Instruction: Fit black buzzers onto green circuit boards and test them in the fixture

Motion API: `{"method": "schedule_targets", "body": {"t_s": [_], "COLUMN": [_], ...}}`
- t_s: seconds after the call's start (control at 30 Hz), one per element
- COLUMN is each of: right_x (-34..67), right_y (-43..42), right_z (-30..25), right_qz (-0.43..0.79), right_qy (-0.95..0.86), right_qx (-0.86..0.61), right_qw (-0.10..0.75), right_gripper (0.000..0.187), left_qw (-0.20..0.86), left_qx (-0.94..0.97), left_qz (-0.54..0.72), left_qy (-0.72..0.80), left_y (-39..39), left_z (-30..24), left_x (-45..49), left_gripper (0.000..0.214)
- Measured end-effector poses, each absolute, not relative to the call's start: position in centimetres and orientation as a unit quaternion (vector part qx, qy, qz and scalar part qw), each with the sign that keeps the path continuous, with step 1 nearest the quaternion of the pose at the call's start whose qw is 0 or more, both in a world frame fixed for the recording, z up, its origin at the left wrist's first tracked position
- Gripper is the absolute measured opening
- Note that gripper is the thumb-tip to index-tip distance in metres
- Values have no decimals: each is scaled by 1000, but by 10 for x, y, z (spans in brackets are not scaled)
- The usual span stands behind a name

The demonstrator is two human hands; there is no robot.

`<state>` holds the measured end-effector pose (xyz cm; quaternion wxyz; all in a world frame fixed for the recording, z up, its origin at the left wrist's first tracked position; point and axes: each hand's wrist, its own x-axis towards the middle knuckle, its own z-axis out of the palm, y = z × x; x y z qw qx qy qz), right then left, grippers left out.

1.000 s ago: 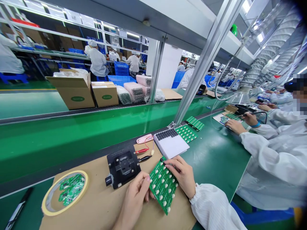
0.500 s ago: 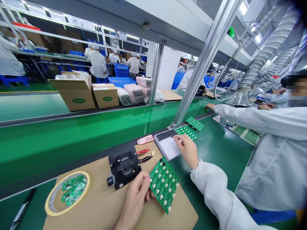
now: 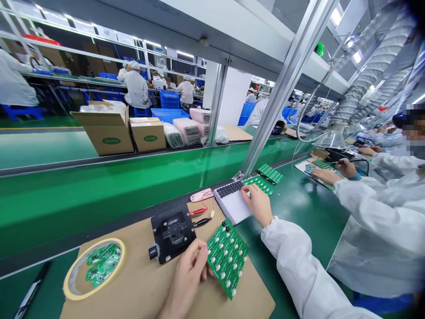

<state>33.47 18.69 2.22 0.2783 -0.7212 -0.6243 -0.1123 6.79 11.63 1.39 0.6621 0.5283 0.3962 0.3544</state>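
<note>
My left hand (image 3: 188, 271) grips the edge of a green circuit board panel (image 3: 228, 261) between thumb and fingers, holding it tilted above the cardboard. Rows of small white parts cover the panel, and a couple of black round caps (image 3: 226, 226) sit at its top corner. Over a white pad (image 3: 236, 210), my right hand (image 3: 259, 204) has thumb and fingertips pinched together at the end of several rows of black round caps (image 3: 229, 189). Whatever is between those fingertips is too small to make out. Left of the panel lies a black test fixture (image 3: 174, 232).
Red and black clip leads (image 3: 198, 212) lie beside the fixture, near a pink device (image 3: 201, 195). A tape roll (image 3: 123, 261) encircles small green boards, with a marker (image 3: 33, 290) farther left. More green panels (image 3: 270, 173) lie behind the pad. A co-worker's hands (image 3: 327, 176) are at right.
The co-worker at right has drawn the outstretched arm back to their own boards. My hands stay nearly in place, with the right fingertips still at the black caps.
</note>
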Motion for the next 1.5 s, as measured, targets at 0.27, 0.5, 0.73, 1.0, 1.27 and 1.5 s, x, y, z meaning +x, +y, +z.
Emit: {"method": "schedule_targets", "body": {"t_s": [0.27,0.5,0.73,1.0,1.27,1.5], "right_x": [338,316,274,276,274,275], "right_y": [187,150,89,93,91,92], "right_z": [21,24,-15,-16,-15,-13], "right_qz": [-71,27,365,370,329,290], "right_qy": [-627,-614,-486,-485,-505,-530], "right_qx": [-706,-671,-607,-623,-645,-652], "right_qw": [322,414,512,490,469,459], "right_gripper": [23,35,39,40,39,34], "left_qw": [659,658,658,662,660,656], "left_qx": [531,531,527,525,526,529], "left_qz": [361,356,357,356,356,357], "left_qy": [392,398,403,400,402,403], "left_y": [117,117,117,117,117,118], "left_z": [9,10,8,3,3,2], "left_x": [68,68,69,68,68,68], "left_gripper": [46,48,47,44,44,44]}}
